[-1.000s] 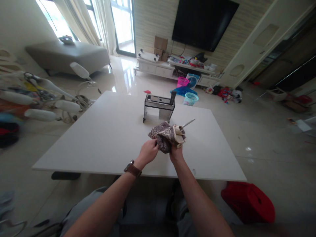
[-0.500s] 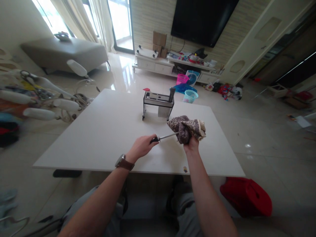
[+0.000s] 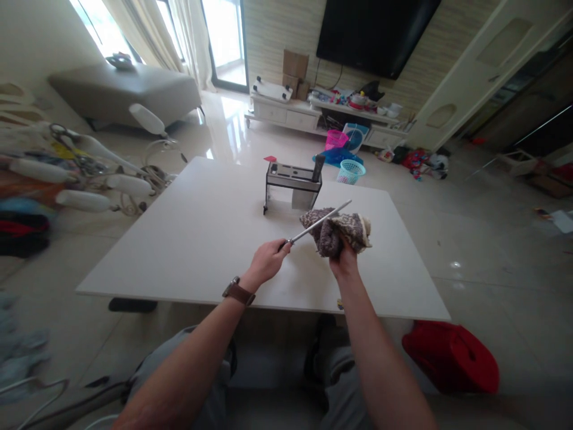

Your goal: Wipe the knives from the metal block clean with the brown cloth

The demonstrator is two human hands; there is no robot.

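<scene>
"Starting at the grip: left hand, contents?"

"One left hand (image 3: 268,263), fingers closed narrowly round the dark handle (image 3: 283,245) of a slim metal rod (image 3: 320,222). Position: near side of the slotted holder (image 3: 292,184). Wrist carries one watch (image 3: 239,291), brown strap."

"Right hand?"

"One right hand (image 3: 344,261), holding a bunched cloth (image 3: 358,230) from below; brown and cream, shaggy. Position: near side of the holder and to its right, over the table (image 3: 192,239). Fingertips: partly hidden by folds."

"Rod and cloth: touching or apart?"

"Rod crosses in front of the cloth as viewed, tip showing past its far edge, toward the holder's right. Contact: cannot tell. Cloth not wrapped round the rod."

"Progress?"

"Judged part-way. Done: rod outside the holder, in hand; cloth gathered in the other hand. Outstanding: neither item set down. Rod's surface condition: too small to read."

"Holder?"

"One, upright on the table, dark-framed. Contents: one black upright handle (image 3: 318,168) at its right end; one pale flat panel (image 3: 303,199) below, nature uncertain."

"Outlying stock?"

"One teal basket (image 3: 351,171), beyond the holder and to its right. One pink basket (image 3: 336,140), farther beyond. One red fabric item (image 3: 452,358), near side of the holder, well to its right, type uncertain."
</scene>
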